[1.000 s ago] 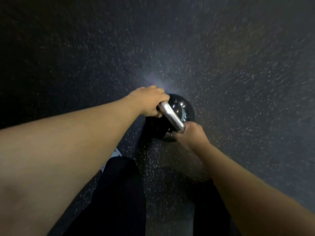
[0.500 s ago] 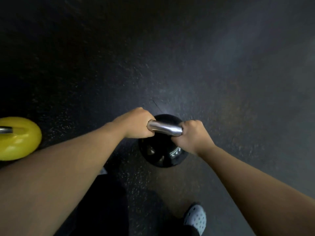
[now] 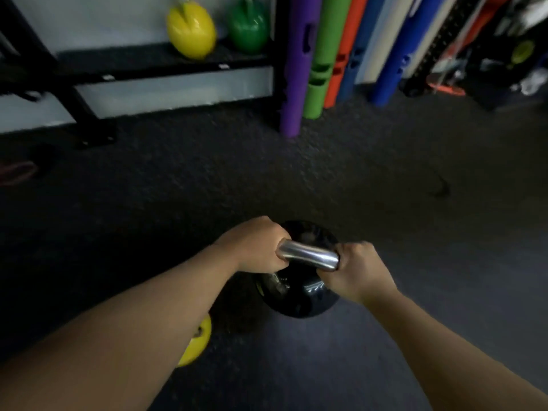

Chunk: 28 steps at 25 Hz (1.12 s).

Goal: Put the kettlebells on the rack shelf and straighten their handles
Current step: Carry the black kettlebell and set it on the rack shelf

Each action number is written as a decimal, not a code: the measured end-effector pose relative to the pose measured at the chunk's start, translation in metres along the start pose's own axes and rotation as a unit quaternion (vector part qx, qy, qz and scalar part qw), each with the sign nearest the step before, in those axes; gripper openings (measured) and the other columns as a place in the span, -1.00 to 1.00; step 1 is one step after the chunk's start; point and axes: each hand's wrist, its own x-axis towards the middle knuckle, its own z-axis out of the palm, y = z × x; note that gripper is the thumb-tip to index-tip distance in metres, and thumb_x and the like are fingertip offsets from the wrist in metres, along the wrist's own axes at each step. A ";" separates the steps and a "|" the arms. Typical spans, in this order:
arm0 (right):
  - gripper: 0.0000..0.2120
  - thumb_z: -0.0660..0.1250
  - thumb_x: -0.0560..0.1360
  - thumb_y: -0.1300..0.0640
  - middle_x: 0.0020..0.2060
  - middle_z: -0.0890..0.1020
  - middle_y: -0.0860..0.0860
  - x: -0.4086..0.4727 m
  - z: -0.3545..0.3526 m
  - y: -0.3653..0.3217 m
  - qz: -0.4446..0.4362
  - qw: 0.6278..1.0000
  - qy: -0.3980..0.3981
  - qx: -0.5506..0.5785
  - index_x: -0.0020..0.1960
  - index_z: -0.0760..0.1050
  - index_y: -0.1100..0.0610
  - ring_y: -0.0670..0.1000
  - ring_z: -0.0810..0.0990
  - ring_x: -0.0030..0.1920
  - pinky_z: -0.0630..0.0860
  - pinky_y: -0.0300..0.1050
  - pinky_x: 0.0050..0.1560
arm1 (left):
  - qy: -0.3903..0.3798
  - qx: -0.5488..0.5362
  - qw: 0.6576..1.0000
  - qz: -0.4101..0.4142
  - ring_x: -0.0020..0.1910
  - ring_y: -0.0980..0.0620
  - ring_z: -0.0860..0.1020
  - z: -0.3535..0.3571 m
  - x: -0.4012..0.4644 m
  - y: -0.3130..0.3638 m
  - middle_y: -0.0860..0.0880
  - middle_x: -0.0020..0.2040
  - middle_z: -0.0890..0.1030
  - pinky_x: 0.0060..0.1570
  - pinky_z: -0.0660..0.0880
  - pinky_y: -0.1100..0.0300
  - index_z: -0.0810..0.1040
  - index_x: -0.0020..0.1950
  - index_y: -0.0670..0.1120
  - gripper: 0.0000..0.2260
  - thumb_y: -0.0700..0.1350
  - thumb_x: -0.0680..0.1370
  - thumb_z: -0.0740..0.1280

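Observation:
A black kettlebell (image 3: 299,295) with a shiny steel handle (image 3: 308,258) hangs in both my hands over the dark floor. My left hand (image 3: 255,244) grips the handle's left end and my right hand (image 3: 355,269) grips its right end. Ahead, the black rack shelf (image 3: 142,59) carries a yellow kettlebell (image 3: 191,29) and a green kettlebell (image 3: 247,26) side by side at its right end. Another yellow kettlebell (image 3: 197,342) lies on the floor, half hidden under my left forearm.
Coloured foam tubes stand upright right of the rack: purple (image 3: 298,63), green (image 3: 324,57), orange (image 3: 341,54) and blue (image 3: 397,51). The rack's black leg and foot (image 3: 89,120) rest on the floor at left. More gear crowds the far right corner.
My view has lifted from the floor to the rack and tubes. The black kettlebell stays gripped in both hands, and the yellow kettlebell on the floor has slipped under my left forearm.

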 end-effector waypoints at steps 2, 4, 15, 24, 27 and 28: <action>-0.91 0.31 0.21 -0.10 -0.58 0.45 -0.15 0.065 0.004 -0.050 -0.029 0.999 -0.006 0.012 -0.44 0.44 -0.16 -0.15 0.47 -0.54 0.27 -0.33 -0.54 | 0.030 0.033 0.999 -0.013 -0.38 0.14 0.58 -0.060 0.005 -0.046 0.05 -0.38 0.59 -0.39 0.47 0.20 0.54 -0.33 0.04 -0.89 -0.02 0.38 0.42; -0.94 0.31 0.24 -0.09 -0.52 0.52 -0.15 0.121 0.010 -0.087 -0.060 0.998 -0.022 0.029 -0.40 0.45 -0.20 -0.13 0.55 -0.46 0.45 -0.24 -0.47 | 0.038 0.055 0.997 -0.037 -0.38 0.11 0.58 -0.105 0.013 -0.085 0.04 -0.39 0.58 -0.40 0.44 0.20 0.48 -0.38 0.07 -0.82 0.00 0.39 0.41; -0.88 0.34 0.36 0.01 -0.36 0.63 -0.03 0.451 0.038 -0.300 -0.221 0.975 -0.036 0.000 -0.22 0.57 0.06 0.04 0.61 -0.35 0.55 -0.03 -0.37 | 0.121 0.097 0.974 -0.162 -0.40 0.15 0.52 -0.330 0.088 -0.331 0.12 -0.41 0.53 -0.44 0.44 0.19 0.45 -0.38 0.11 -0.84 0.12 0.36 0.28; -0.85 0.39 0.37 0.00 -0.25 0.67 -0.01 0.708 0.135 -0.504 -0.229 0.970 -0.036 -0.078 -0.11 0.56 0.03 0.09 0.65 -0.24 0.51 -0.12 -0.30 | 0.234 0.121 0.949 -0.170 -0.32 0.01 0.60 -0.478 0.144 -0.616 0.08 -0.29 0.61 -0.33 0.40 0.21 0.38 -0.26 0.12 -0.86 0.10 0.41 0.32; -0.83 0.41 0.42 0.08 -0.20 0.68 0.01 0.781 0.165 -0.559 -0.241 0.967 -0.027 -0.078 0.01 0.58 0.01 0.06 0.65 -0.25 0.52 -0.14 -0.29 | 0.262 0.149 0.939 -0.165 -0.39 0.08 0.51 -0.526 0.162 -0.691 0.12 -0.32 0.51 -0.36 0.43 0.20 0.53 -0.13 0.08 -0.94 0.04 0.46 0.34; -0.84 0.41 0.44 0.10 -0.19 0.67 0.01 0.801 0.171 -0.572 -0.238 0.967 -0.024 -0.083 0.02 0.57 0.02 0.04 0.63 -0.26 0.50 -0.14 -0.29 | 0.269 0.157 0.936 -0.166 -0.38 0.10 0.49 -0.539 0.170 -0.710 0.13 -0.31 0.49 -0.37 0.42 0.21 0.56 -0.06 0.07 -0.91 0.02 0.47 0.34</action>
